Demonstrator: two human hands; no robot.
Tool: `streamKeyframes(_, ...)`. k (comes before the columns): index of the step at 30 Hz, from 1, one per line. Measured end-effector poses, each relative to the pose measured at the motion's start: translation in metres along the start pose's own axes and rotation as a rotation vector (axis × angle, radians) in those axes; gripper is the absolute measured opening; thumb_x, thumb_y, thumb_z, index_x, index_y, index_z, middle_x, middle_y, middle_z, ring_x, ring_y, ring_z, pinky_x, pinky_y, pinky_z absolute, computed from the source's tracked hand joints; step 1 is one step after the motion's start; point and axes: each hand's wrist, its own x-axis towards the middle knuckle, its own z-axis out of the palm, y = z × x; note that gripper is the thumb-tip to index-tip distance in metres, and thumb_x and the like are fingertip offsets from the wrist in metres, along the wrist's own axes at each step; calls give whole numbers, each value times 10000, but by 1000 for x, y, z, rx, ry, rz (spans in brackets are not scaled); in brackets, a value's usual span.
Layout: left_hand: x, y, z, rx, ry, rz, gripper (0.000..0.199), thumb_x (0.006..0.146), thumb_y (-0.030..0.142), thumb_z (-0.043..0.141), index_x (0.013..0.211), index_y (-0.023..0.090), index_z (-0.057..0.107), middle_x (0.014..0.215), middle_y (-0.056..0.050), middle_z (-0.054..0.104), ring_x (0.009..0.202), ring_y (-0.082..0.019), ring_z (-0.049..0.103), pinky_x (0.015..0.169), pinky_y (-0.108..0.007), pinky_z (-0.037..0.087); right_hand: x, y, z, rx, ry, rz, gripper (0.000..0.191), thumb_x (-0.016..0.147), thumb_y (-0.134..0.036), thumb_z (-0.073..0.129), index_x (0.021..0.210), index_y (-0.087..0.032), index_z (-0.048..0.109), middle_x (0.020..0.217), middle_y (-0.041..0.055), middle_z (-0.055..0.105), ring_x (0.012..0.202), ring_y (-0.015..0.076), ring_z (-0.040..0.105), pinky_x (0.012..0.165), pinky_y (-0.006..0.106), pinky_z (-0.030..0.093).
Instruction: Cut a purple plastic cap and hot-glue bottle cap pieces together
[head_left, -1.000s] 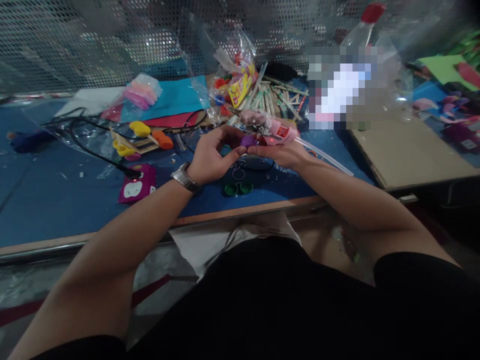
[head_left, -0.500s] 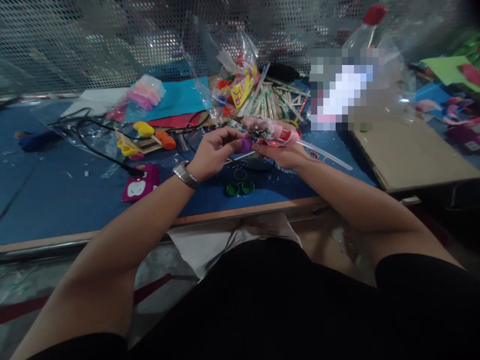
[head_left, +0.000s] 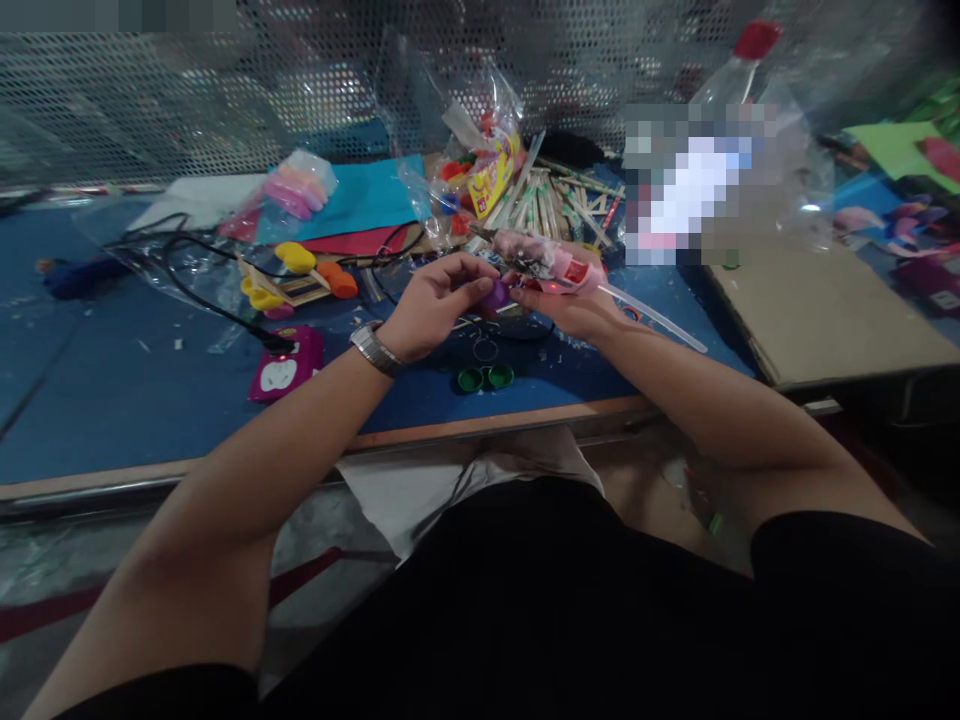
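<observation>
Between the fingertips of my left hand (head_left: 437, 303), a small purple piece (head_left: 496, 295) is pinched. My right hand (head_left: 576, 312) is closed around a pink glue gun (head_left: 564, 270) with a red light on it; a clear glue stick (head_left: 652, 317) sticks out of its back end toward the right. The gun's dirty front end points up and to the left, above the purple piece. My right fingertips are close beside that piece. Two joined green caps (head_left: 485, 378) lie on the blue table (head_left: 390, 395) below my hands.
At left are a purple power socket (head_left: 286, 364) with a black cable and a stick frame with yellow and orange caps (head_left: 296, 275). Behind my hands lie wooden sticks (head_left: 551, 205) and a plastic bag of caps (head_left: 480, 165). Cardboard (head_left: 832, 310) lies at right.
The whole view has shifted slightly. My hands keep nearly the same pose, with the purple piece and the glue gun still held close together.
</observation>
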Motion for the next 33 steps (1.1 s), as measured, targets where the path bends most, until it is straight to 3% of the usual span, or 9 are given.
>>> streamKeyframes(6,0,3,-1,42,4,-5,500,795,611,988,1016,199,813,914,-40,786,742,-126,723,696,-254,631,-1,-3,1,-25,53,-26,530,759,-722,958,964,-278,753,993,68,784,905,268,717,829,461,666)
streamKeyframes(10,0,2,-2,48,13,1,465,814,566,985,1027,193,808,943,-44,793,756,-128,738,708,-256,641,0,-3,1,-44,61,-85,552,804,-764,910,1021,-279,764,1089,84,795,1056,307,729,947,497,673)
streamKeyframes(12,1,-1,-3,45,22,-3,443,820,531,983,1044,193,802,977,-49,802,757,-132,752,719,-264,656,2,-1,1,-41,62,-84,560,812,-780,895,985,-268,751,1076,86,793,1025,294,730,954,487,671)
streamKeyframes(21,4,-10,-6,56,74,60,415,783,334,973,1114,201,761,1071,-49,780,952,-169,774,809,-287,682,6,8,0,93,38,-81,551,840,-749,884,839,-252,647,957,42,776,604,124,560,614,352,601)
streamKeyframes(24,4,-12,-7,74,71,82,454,755,336,995,1121,211,758,1104,-48,771,1023,-181,765,871,-307,682,7,9,0,91,59,-93,556,844,-734,882,828,-245,618,941,36,760,597,114,556,568,324,569)
streamKeyframes(27,4,-13,-9,109,37,108,519,715,373,1042,1122,221,759,1135,-58,783,1050,-188,767,921,-320,673,8,11,0,65,86,-92,502,827,-676,921,906,-237,690,963,33,756,629,121,585,580,319,581)
streamKeyframes(33,4,-9,-10,114,1,100,593,678,486,1080,1111,213,782,1095,-68,817,995,-200,801,872,-317,678,6,9,-2,35,17,-68,517,729,-598,1026,966,-244,733,821,-4,705,653,155,622,574,327,593)
